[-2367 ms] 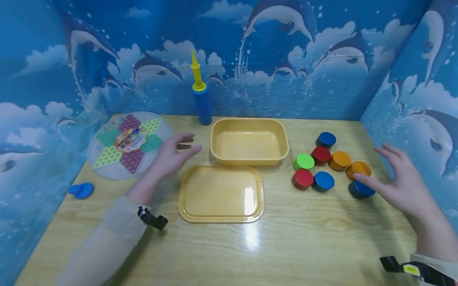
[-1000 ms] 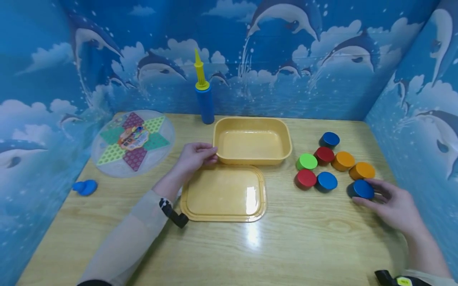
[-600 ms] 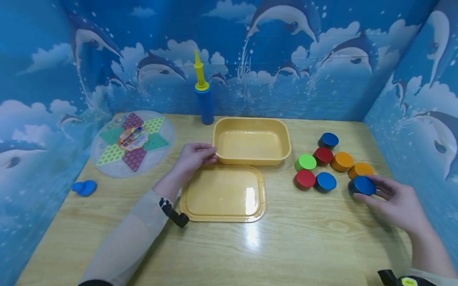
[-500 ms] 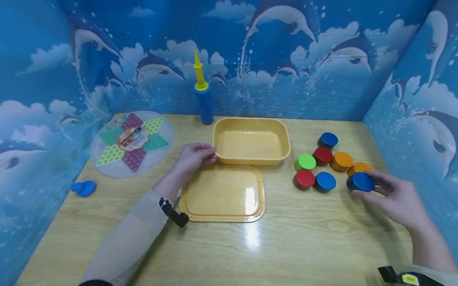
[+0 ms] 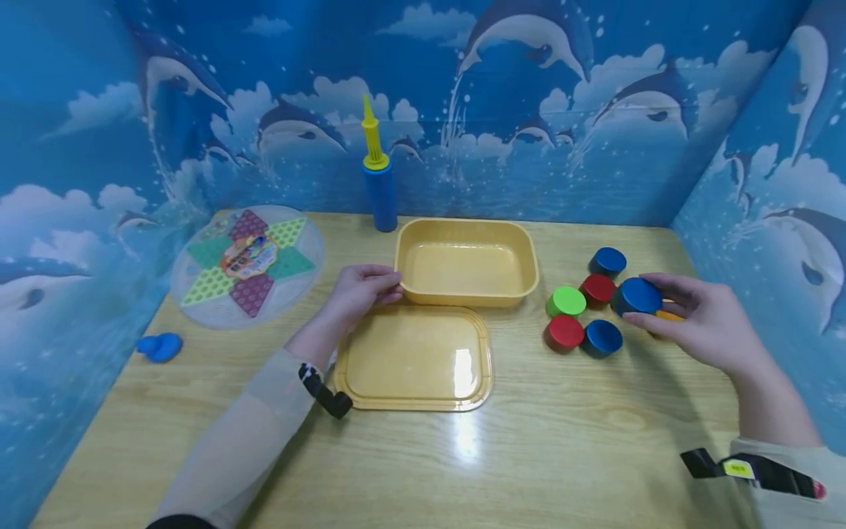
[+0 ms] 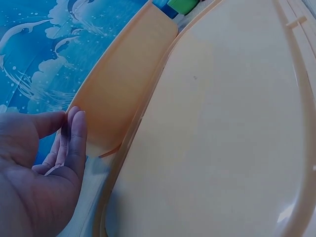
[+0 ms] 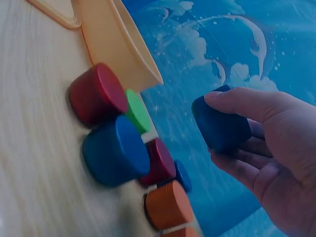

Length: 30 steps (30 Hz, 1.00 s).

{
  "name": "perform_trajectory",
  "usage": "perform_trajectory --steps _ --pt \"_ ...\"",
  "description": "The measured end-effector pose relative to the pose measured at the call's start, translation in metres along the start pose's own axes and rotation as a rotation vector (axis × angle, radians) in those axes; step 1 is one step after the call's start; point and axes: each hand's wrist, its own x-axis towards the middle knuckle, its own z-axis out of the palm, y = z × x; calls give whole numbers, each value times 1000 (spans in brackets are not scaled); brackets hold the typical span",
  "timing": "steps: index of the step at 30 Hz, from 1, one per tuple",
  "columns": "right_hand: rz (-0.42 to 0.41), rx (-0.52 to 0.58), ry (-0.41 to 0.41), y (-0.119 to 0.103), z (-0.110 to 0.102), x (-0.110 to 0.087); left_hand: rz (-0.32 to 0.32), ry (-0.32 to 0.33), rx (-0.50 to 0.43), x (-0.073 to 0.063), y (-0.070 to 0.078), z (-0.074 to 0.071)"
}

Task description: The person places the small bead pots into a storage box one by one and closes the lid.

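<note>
My right hand (image 5: 710,323) grips a blue cylinder (image 5: 640,295) between thumb and fingers. In the right wrist view that blue cylinder (image 7: 222,126) is raised off the table. Below it, one orange cylinder is hidden and another orange cylinder (image 5: 669,314) partly shows past my fingers. Beside these stand a green cylinder (image 5: 566,301), red cylinders (image 5: 564,333) and two more blue ones (image 5: 603,338). My left hand (image 5: 360,294) pinches the front left rim of a yellow plastic box (image 5: 463,300); the left wrist view shows thumb and fingertips meeting at that rim.
Flat in front of the box lies its yellow lid (image 5: 410,360). An upright blue and yellow hand pump (image 5: 380,195) stands at the back. To the left are a round star-patterned game board (image 5: 247,264) and a small blue knobbed piece (image 5: 160,347). Dolphin-print curtains (image 5: 502,147) enclose the table.
The right hand reached the nearest blue cylinder, took hold of it, lifted it and carried it left over the orange ones. My left hand came to the box rim and has stayed there.
</note>
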Motion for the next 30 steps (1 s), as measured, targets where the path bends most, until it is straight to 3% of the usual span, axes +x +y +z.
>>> perform_trajectory --steps 7,12,18,30 --pt "-82 42 -51 -32 13 28 3 5 8 -1 -1 -1" --pt "-130 15 -86 -54 21 41 1 1 9 0 0 0" --pt "-103 -5 -162 -73 34 60 -8 10 10 2 -1 0" --pt "-149 122 -219 -97 68 97 -26 20 19 1 1 2"
